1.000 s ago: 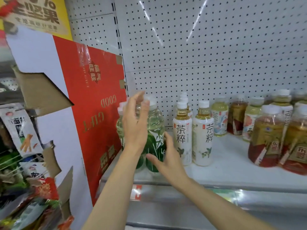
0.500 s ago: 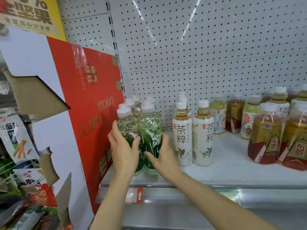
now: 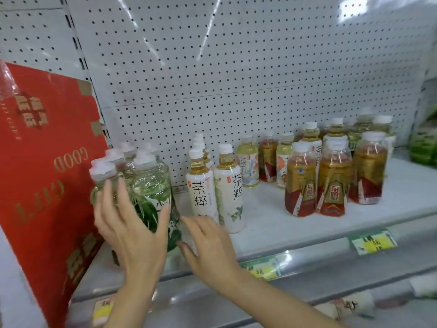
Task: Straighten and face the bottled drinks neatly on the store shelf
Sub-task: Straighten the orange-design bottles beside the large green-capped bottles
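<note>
White pegboard backs the shelf (image 3: 272, 221); your left hand (image 3: 132, 233) now cups the green-leaf bottles (image 3: 151, 197) at 9 o'clock, while your right hand (image 3: 208, 242) has slipped off, fingers relaxed (rows look tidier).

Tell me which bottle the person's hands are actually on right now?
The front green-leaf bottle at the shelf's left end. The left hand wraps its front and the right hand is at its base; the white-label and red-label bottles stand untouched.
</note>
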